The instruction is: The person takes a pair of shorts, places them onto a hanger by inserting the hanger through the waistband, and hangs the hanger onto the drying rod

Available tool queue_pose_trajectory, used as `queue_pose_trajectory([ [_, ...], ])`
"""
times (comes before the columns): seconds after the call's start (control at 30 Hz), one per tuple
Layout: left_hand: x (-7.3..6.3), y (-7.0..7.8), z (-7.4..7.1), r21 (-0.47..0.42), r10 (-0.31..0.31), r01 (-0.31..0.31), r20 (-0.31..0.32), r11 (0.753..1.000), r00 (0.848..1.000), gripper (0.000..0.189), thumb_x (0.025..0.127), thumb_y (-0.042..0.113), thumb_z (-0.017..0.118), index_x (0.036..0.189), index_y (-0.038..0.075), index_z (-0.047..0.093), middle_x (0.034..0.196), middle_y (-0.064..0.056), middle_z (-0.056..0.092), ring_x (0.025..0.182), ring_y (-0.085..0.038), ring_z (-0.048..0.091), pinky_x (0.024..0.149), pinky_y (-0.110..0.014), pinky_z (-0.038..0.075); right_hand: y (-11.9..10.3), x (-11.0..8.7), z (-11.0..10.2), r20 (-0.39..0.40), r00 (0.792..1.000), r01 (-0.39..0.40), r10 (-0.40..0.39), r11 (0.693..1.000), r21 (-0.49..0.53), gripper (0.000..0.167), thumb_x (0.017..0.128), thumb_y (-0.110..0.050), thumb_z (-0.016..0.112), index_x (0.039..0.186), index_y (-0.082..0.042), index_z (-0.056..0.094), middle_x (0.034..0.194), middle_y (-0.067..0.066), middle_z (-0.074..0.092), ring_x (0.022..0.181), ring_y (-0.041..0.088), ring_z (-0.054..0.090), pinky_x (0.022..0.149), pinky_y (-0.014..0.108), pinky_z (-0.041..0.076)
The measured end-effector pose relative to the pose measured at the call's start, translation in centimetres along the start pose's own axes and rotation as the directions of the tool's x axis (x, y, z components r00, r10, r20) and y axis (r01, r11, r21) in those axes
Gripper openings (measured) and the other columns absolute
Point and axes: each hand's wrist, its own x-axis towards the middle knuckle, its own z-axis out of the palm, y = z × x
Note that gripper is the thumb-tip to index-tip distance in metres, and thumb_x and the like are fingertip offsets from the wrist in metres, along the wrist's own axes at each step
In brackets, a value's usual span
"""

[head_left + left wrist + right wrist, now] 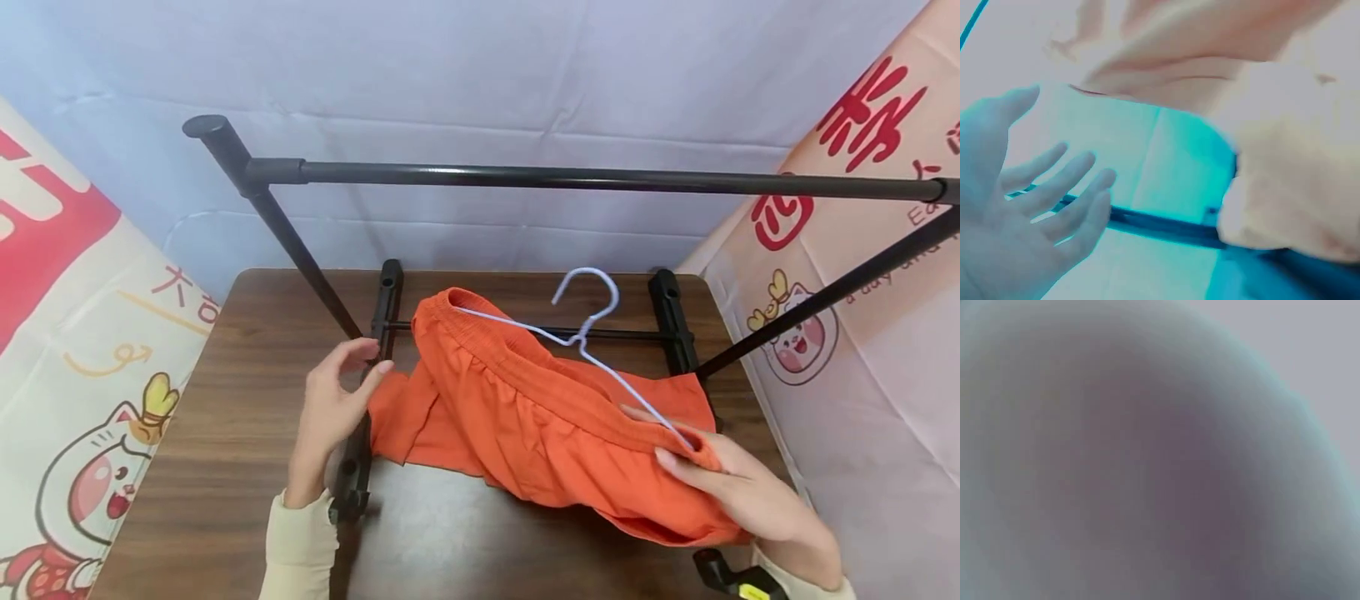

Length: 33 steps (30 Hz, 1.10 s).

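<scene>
Orange shorts [517, 408] with a gathered elastic waistband hang slanted over the table, inside the frame of a black rack. A pale lilac wire hanger [577, 337] has its two ends tucked inside the waistband, hook upward. At the waistband's right end my right hand [757, 492] grips the cloth, thumb in front by the hanger's tip, other fingers mostly hidden behind. Left of the shorts, my left hand [337, 400] is held with fingers and thumb apart and nothing between them. In the left wrist view its fingers [1079, 181] are spread. The right wrist view is only blur.
The rack's black top bar [540, 177] crosses above the shorts, with slanting posts at both sides. Its feet [671, 317] stand on the brown wooden table [217, 433]. Pale cloth [450, 83] hangs behind, and printed cartoon sheets [82, 400] flank the table.
</scene>
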Motion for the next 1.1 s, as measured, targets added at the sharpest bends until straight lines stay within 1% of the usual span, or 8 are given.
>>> queue_pose_trajectory([
  [0.07,0.2,0.3,-0.3,-0.024,0.021,-0.023,-0.093,0.999,0.995,0.034,0.092,0.021,0.083,0.122,0.010,0.072,0.114,-0.009,0.077,0.101,-0.022,0.072,0.092,-0.028,0.057,-0.1,0.7,0.8,0.003,0.998,0.056,-0.056,0.998,-0.022,0.048,0.111,-0.014,0.049,0.159,-0.021,0.047,0.156,-0.012,0.055,0.128,-0.002,0.056,0.098,0.014,0.045],
  [0.2,0.7,0.8,-0.6,-0.083,0.040,-0.064,-0.266,0.994,0.963,0.022,0.092,0.017,0.083,0.111,0.009,0.077,0.101,-0.008,0.078,0.088,-0.008,0.069,0.082,-0.017,0.055,-0.1,1.0,1.5,-0.001,0.993,0.115,-0.115,0.993,0.001,0.049,0.111,-0.011,0.047,0.160,-0.016,0.043,0.153,-0.010,0.057,0.122,0.003,0.058,0.098,0.016,0.047],
  [0.33,1.4,1.3,-0.7,-0.159,0.014,-0.085,-0.405,0.984,0.914,0.022,0.091,0.017,0.084,0.109,0.006,0.077,0.094,-0.005,0.075,0.081,-0.004,0.067,0.076,-0.018,0.054,-0.1,0.8,1.6,-0.022,0.992,0.128,-0.128,0.992,0.005,0.050,0.111,-0.010,0.046,0.161,-0.014,0.041,0.150,-0.009,0.058,0.117,0.007,0.060,0.095,0.018,0.049],
  [0.53,3.0,1.7,-0.9,-0.242,-0.021,-0.115,-0.497,0.963,0.867,0.044,0.088,0.021,0.087,0.124,0.006,0.069,0.103,0.003,0.064,0.093,-0.016,0.065,0.082,-0.025,0.053,0.2,-0.1,1.3,-0.107,0.991,-0.072,0.082,0.993,0.091,0.044,0.112,-0.021,0.049,0.155,-0.028,0.047,0.134,-0.012,0.063,0.111,0.010,0.060,0.088,0.024,0.052],
  [0.63,4.0,1.8,-0.9,-0.305,-0.047,-0.133,-0.517,0.943,0.854,0.046,0.087,0.020,0.087,0.127,0.007,0.067,0.108,0.002,0.062,0.101,-0.020,0.064,0.090,-0.026,0.053,0.5,-1.0,0.8,-0.110,0.987,-0.093,0.116,0.977,0.192,0.036,0.113,-0.020,0.046,0.148,-0.029,0.053,0.121,-0.011,0.067,0.105,0.011,0.064,0.086,0.026,0.055],
  [0.73,4.9,1.8,-1.0,-0.364,-0.062,-0.147,-0.504,0.920,0.861,0.045,0.088,0.016,0.086,0.128,0.008,0.066,0.112,0.000,0.066,0.106,-0.020,0.066,0.094,-0.027,0.054,0.7,-2.1,0.4,-0.097,0.995,-0.006,0.035,0.958,0.287,0.037,0.114,-0.013,0.040,0.147,-0.023,0.052,0.118,-0.006,0.071,0.102,0.014,0.069,0.086,0.028,0.059],
  [0.87,6.0,1.9,-1.1,-0.418,-0.069,-0.133,-0.433,0.899,0.899,0.043,0.090,0.013,0.083,0.130,0.011,0.067,0.111,0.000,0.072,0.107,-0.017,0.068,0.096,-0.026,0.053,0.8,-3.4,0.1,-0.153,0.983,0.153,-0.102,0.917,0.370,0.049,0.113,-0.003,0.033,0.160,-0.017,0.040,0.140,-0.003,0.067,0.114,0.011,0.070,0.091,0.029,0.060],
  [1.1,8.0,1.8,-0.3,-0.522,-0.074,-0.123,-0.341,0.844,0.937,0.019,0.100,0.017,0.073,0.117,0.009,0.070,0.089,0.005,0.073,0.087,-0.010,0.070,0.085,-0.023,0.052,0.4,-5.1,-0.4,-0.427,0.899,0.327,-0.093,0.791,0.517,0.046,0.109,0.006,0.036,0.143,-0.016,0.060,0.113,-0.001,0.077,0.092,0.015,0.076,0.073,0.032,0.063],
])
